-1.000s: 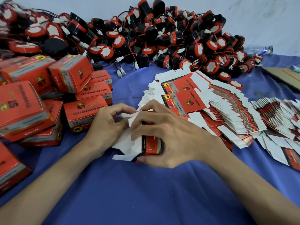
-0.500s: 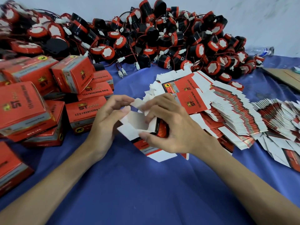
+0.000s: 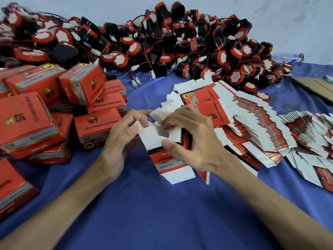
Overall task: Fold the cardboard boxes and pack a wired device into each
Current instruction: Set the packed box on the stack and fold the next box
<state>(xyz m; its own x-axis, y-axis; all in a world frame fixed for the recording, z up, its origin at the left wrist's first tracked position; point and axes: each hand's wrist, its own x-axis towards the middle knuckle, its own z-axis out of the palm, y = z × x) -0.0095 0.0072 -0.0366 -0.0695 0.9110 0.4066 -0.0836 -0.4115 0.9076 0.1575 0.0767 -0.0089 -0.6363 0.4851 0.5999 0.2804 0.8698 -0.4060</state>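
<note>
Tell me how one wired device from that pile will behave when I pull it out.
It will likely snag. The thin wires across the pile of wired devices cross one another, so neighbours may drag along. The bodies are round, so one set on its side would probably roll. The casing looks like rigid plastic and should not give under a grip.

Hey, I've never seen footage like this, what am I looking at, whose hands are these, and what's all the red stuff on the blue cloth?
No machine here: one camera worn on a person's head looks down at their own two hands. The left hand and right hand both hold a half-folded box, bending its white flaps. To the left lie finished boxes; to the right, stacks of flat blanks. Behind is a heap of wired devices, all on a blue cloth.
</note>
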